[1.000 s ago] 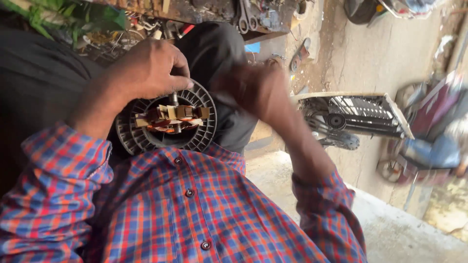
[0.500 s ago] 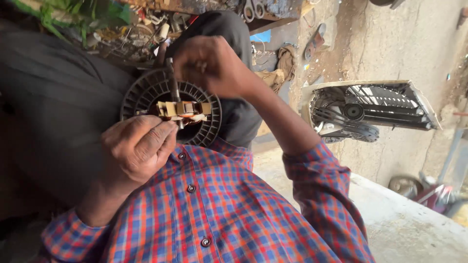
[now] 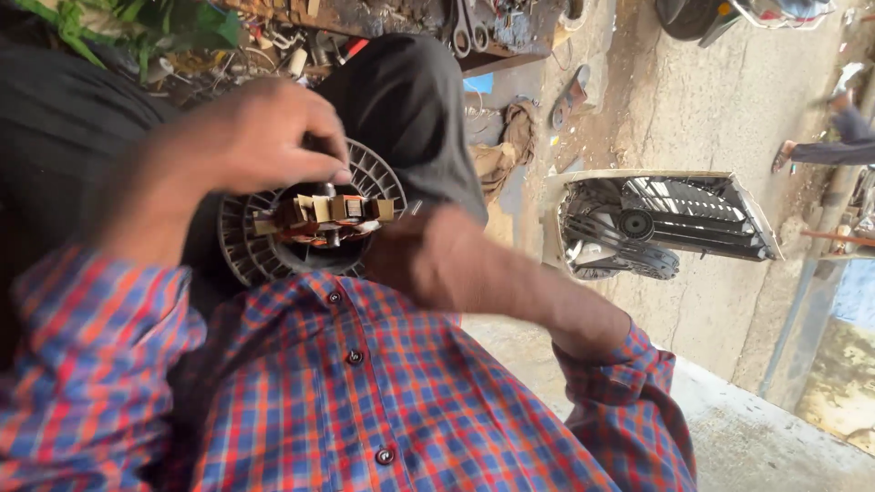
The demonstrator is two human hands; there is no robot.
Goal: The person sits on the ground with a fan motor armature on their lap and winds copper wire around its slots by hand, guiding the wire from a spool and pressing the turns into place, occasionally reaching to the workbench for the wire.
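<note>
The left hand (image 3: 251,137) is sitting at about ten o'clock in the view, fingers curled narrow and pinching down on the top of a small motor core (image 3: 324,219); the core is showing coppery windings, pale squarish laminations and a thin metal shaft. The core is sitting at the centre of a round black plastic housing (image 3: 251,251) with fine radial ribs, which is resting in the person's lap against dark trousers (image 3: 410,118). The right hand (image 3: 428,260) is lying just beside the housing at its three o'clock edge, blurred; I cannot tell whether it is gripping anything or how wide the fingers are standing. Both arms are wearing a checked shirt (image 3: 365,401) in red, blue and orange, buttoned down the front. At three o'clock, well apart from the hands, a pale rectangular fan casing (image 3: 747,219) with a dark slatted grille is lying on the rough concrete floor (image 3: 656,100). At twelve o'clock, a cluttered wooden surface with metal scissors (image 3: 465,27) and assorted scrap is showing; green leaves (image 3: 137,23) are sitting at eleven o'clock.
</note>
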